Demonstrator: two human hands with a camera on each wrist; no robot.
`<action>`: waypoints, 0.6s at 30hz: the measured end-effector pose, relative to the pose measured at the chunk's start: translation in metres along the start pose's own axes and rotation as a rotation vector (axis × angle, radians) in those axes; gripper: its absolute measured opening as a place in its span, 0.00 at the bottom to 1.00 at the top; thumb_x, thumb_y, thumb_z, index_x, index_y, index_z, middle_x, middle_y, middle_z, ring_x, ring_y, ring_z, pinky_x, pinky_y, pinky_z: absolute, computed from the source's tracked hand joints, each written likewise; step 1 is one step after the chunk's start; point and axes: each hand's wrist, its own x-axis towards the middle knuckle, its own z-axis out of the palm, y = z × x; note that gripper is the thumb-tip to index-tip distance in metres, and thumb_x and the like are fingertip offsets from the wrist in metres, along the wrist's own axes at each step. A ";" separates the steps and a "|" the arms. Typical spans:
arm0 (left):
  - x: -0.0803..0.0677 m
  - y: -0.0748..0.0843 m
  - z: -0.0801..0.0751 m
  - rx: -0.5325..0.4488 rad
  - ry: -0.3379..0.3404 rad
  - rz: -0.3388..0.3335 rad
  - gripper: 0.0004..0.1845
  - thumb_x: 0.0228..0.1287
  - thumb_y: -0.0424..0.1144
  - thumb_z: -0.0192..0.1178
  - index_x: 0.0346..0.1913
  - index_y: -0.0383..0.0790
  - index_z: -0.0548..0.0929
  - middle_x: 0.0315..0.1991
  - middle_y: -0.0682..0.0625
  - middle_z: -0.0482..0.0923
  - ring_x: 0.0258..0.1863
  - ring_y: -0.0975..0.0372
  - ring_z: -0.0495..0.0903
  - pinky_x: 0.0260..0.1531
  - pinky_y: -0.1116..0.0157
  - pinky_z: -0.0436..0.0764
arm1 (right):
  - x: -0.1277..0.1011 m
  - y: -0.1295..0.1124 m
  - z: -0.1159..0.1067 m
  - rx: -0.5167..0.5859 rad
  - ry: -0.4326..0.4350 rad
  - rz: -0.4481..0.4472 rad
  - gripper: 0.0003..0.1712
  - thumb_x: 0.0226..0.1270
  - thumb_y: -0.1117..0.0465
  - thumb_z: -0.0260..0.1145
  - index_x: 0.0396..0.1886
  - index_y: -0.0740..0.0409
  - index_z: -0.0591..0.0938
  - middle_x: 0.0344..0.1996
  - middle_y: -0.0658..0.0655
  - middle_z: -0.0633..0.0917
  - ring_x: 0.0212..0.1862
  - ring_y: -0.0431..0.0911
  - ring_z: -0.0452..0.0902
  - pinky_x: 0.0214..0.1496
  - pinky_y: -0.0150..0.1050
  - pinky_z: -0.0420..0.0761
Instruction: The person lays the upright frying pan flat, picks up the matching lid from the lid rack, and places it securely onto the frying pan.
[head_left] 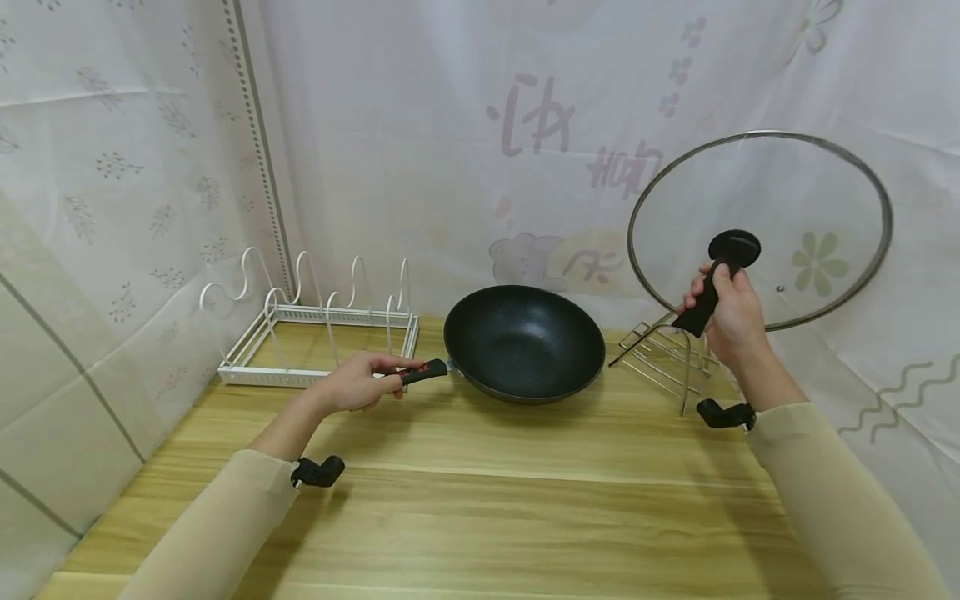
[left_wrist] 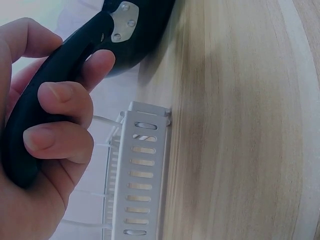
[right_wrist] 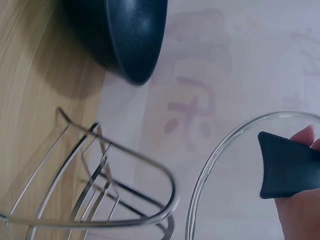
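Head camera view, looking down over two sleeved forearms onto a wooden table [head_left: 480, 517]. Nearest, the left hand [head_left: 358, 382] has its fingers curled round the black handle [head_left: 424, 372] of a dark wok [head_left: 524, 342]; the wok sits upright on the table at centre. The left wrist view confirms this clasp, with fingers [left_wrist: 60, 107] wrapped over the handle and its riveted bracket showing above. To the right and higher, the right hand [head_left: 729, 315] grasps the black handle [head_left: 716, 283] of a round glass lid [head_left: 760, 229], holding it in the air, tilted nearly on edge and facing the camera, probably so the lid stays clear of the wok. Just below the lid stands a wire stand [head_left: 666, 354] of bare metal. Farther back on the left, a white rack [head_left: 315, 321] with wavy wire dividers rests against a patterned curtain. In the right wrist view only a fingertip and part of the lid's rim show; the rest of that hand is cut off. The wire stand's far side is hidden behind the right wrist.
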 end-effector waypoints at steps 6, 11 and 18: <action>0.001 0.000 -0.001 0.000 -0.001 0.000 0.24 0.83 0.41 0.57 0.76 0.49 0.82 0.39 0.42 0.89 0.13 0.66 0.66 0.17 0.69 0.65 | -0.003 -0.007 0.014 -0.022 -0.031 0.017 0.12 0.94 0.54 0.44 0.62 0.55 0.65 0.35 0.51 0.75 0.32 0.46 0.71 0.38 0.42 0.84; 0.001 -0.001 0.000 0.001 -0.005 -0.003 0.24 0.83 0.41 0.57 0.76 0.50 0.82 0.38 0.45 0.89 0.14 0.65 0.66 0.17 0.68 0.66 | -0.007 -0.009 0.023 -0.031 -0.042 0.017 0.12 0.93 0.56 0.44 0.62 0.57 0.65 0.34 0.51 0.74 0.28 0.44 0.69 0.31 0.41 0.82; 0.000 0.000 -0.001 -0.005 -0.002 -0.013 0.24 0.83 0.41 0.57 0.76 0.51 0.83 0.41 0.39 0.89 0.14 0.64 0.66 0.17 0.68 0.66 | -0.013 -0.012 0.033 0.038 -0.103 0.042 0.12 0.93 0.57 0.46 0.62 0.60 0.66 0.32 0.51 0.75 0.24 0.43 0.70 0.27 0.41 0.84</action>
